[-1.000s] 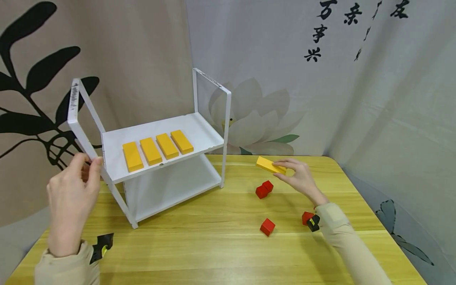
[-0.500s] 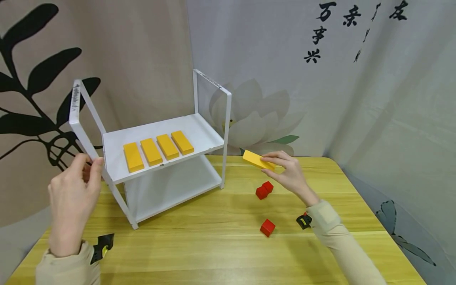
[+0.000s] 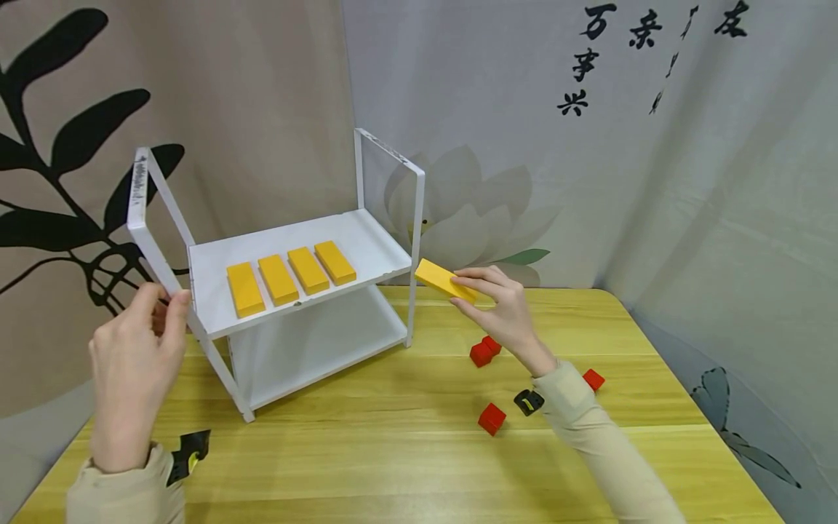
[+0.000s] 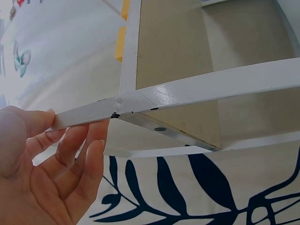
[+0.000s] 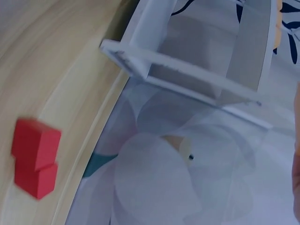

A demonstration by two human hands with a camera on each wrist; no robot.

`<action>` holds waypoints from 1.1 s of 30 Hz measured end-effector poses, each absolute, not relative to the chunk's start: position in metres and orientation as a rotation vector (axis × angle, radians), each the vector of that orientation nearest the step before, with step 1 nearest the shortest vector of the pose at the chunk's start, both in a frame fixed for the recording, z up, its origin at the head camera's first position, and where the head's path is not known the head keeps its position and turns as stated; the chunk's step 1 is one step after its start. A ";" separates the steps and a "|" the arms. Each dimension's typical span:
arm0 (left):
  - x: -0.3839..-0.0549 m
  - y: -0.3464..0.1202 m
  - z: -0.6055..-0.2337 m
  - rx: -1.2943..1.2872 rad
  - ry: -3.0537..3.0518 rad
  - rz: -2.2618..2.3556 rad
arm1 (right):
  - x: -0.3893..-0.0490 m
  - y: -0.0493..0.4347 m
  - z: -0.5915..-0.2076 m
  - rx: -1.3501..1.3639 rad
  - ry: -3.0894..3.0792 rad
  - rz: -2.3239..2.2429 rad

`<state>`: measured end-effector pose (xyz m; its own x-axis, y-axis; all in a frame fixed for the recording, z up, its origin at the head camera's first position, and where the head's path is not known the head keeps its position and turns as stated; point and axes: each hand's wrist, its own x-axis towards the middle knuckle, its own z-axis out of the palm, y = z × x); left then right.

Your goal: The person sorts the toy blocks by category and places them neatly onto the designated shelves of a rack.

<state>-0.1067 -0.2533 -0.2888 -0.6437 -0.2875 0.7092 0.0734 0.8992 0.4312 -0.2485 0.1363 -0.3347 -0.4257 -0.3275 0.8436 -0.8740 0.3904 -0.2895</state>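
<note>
A white two-tier shelf stands on the left half of the table. My left hand grips its front left post between thumb and fingers; the left wrist view shows the fingers on the white post. On the upper tier several yellow blocks lie in a slanting row. My right hand pinches another yellow block by its right end, raised above the table just right of the shelf's right post. In the right wrist view only a sliver of that hand shows at the right edge, and the held block is not visible.
Several red cubes lie on the wooden table: two touching cubes under the right hand, one cube nearer the front, and another cube partly behind the right sleeve. Printed curtains hang behind the table.
My right hand has moved left with the yellow block, rising slightly, toward the shelf's right post. The red cube behind its sleeve shows in a different place. My left hand stays on the post.
</note>
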 end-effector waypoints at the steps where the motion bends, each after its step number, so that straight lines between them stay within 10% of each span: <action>1: -0.107 -0.253 -0.289 0.151 -2.207 -0.542 | -0.248 0.132 -0.334 1.010 -1.948 0.989; 33: -0.107 -0.253 -0.289 0.143 -2.207 -0.534 | -0.251 0.016 -0.335 0.640 -1.983 1.060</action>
